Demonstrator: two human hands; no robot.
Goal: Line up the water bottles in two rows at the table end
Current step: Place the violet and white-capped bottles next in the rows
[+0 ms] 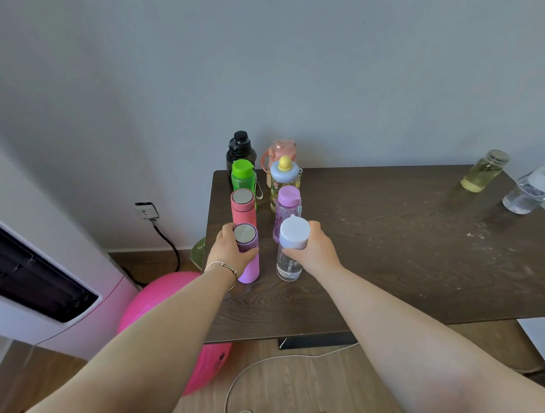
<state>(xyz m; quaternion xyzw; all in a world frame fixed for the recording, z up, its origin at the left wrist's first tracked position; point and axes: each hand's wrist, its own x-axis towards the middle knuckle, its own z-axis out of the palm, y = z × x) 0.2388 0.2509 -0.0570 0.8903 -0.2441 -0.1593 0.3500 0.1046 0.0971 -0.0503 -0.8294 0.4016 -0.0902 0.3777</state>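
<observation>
a person's left hand (232,252) wraps a lilac flask (248,255) while the right hand (314,250) clasps a clear white-capped bottle (291,252), both standing at the near end of two rows along the left end of the wooden table (393,247). best practice here looks to be squaring each behind the coral flask (243,208) and purple bottle (287,208), matching the gaps, then letting go gently so neither tips.

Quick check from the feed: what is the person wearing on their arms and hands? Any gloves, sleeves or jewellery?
Both forearms are bare as far as the view shows, with no sleeves in frame. Neither the left hand nor the right hand wears a glove, and no rings are visible. The only item worn is a thin, pale metallic bracelet of slim strands around the left wrist. The right wrist carries nothing.
</observation>
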